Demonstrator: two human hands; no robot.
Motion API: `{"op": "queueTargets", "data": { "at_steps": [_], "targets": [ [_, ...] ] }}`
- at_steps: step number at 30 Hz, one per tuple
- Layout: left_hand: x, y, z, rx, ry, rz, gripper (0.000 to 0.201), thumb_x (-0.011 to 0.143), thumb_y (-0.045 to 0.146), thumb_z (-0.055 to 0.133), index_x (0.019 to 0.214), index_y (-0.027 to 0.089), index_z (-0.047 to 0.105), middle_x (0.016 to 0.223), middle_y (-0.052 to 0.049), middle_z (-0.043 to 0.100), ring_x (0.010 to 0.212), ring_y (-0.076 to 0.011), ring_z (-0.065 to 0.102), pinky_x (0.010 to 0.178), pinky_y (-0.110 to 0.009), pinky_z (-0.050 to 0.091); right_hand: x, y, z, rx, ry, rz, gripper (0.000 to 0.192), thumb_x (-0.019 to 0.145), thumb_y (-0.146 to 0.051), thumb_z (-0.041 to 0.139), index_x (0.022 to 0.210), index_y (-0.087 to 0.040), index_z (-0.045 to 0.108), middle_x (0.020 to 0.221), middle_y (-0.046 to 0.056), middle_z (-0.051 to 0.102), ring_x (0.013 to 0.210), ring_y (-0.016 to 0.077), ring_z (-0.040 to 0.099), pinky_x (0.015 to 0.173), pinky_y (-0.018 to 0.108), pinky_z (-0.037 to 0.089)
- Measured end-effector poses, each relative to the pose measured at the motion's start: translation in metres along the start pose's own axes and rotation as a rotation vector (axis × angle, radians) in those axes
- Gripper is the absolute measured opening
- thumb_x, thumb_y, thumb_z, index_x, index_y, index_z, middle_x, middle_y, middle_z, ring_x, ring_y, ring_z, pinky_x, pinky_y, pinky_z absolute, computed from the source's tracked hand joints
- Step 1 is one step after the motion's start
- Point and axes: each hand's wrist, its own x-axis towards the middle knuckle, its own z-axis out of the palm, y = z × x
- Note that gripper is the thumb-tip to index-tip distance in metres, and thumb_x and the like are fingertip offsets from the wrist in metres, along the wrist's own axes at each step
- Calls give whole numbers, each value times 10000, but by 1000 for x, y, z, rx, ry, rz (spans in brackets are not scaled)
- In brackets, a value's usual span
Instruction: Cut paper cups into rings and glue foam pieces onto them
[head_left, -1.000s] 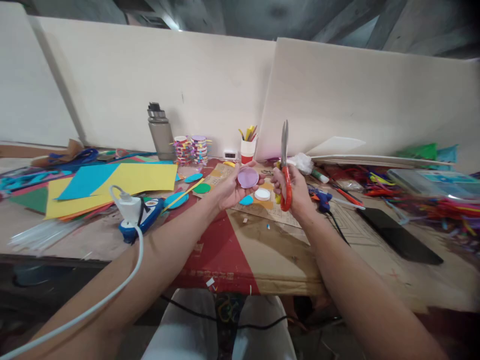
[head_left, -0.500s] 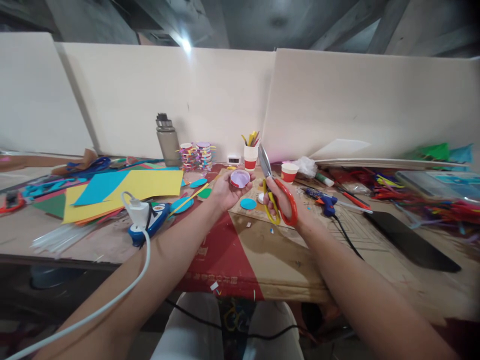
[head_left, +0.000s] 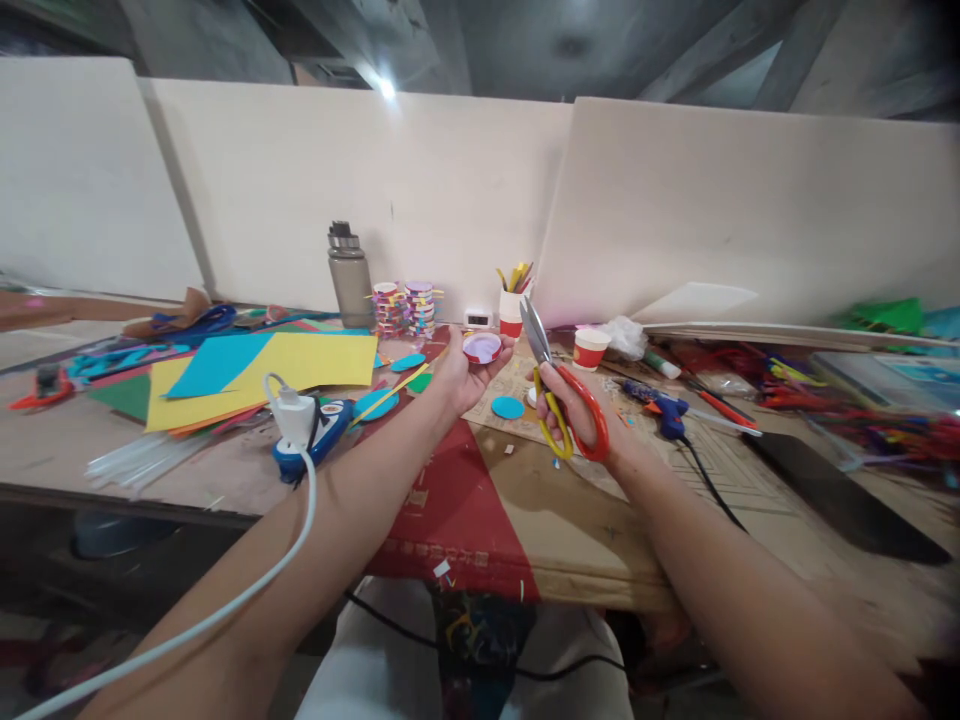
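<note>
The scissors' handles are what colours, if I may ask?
The scissors have one red handle and one yellow handle, best seen in the head view.

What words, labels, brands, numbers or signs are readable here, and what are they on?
None can be read for certain.
Red cardboard: printed characters near the front edge, too blurred.
Small white device: dark display, too small.
Blue power block: sticker, too small.
Clear box: label, too blurred.

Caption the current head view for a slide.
Left hand holding a small round lilac piece, right hand holding scissors, above red-and-brown cardboard.
</note>
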Motion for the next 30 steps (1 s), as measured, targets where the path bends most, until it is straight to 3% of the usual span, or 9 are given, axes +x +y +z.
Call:
{"op": "queueTargets", "data": {
  "at_steps": [4, 8, 14, 18, 30],
  "targets": [
    [0, 0, 0, 4, 5, 1, 652, 996, 520, 192, 915, 64, 651, 730, -146, 709, 689, -186, 707, 644, -270, 592, 0, -1, 0, -9, -4, -8, 545, 782, -709, 572, 959, -194, 574, 564, -44, 564, 396, 84, 478, 345, 186, 378],
    [0, 1, -1, 12, -28, -30, 518, 1010, 427, 264, 926, 91, 650, 793, -135, 722, 737, -198, 718, 599, -260, 574, -2, -3, 1, 3, -1, -27, 542, 779, -702, 584, 953, -188, 573, 562, -43, 562, 389, 85, 472, 340, 191, 376],
    [-9, 0, 1, 5, -165, 34, 338, 988, 354, 405, 1075, 145, 656, 1005, -131, 733, 995, -218, 704, 829, -328, 578, -3, -5, 2, -4, 5, -39, 503, 793, -684, 578, 903, -193, 570, 561, -41, 556, 398, 89, 474, 343, 197, 388],
    [-15, 3, 4, -13, -232, 67, 311, 979, 354, 444, 1104, 161, 654, 1018, -120, 732, 1053, -228, 691, 866, -336, 576, -2, -3, 1, 14, -14, -44, 497, 791, -693, 576, 880, -205, 550, 570, -44, 551, 409, 88, 473, 347, 195, 385],
    [-12, 5, 12, -95, -159, 22, 507, 926, 565, 468, 1239, 199, 626, 1070, -115, 720, 1070, -231, 682, 755, -244, 599, -5, -5, 1, 23, -12, -80, 498, 789, -678, 601, 969, -214, 594, 583, -35, 560, 416, 96, 458, 355, 213, 375]
  ]
}}
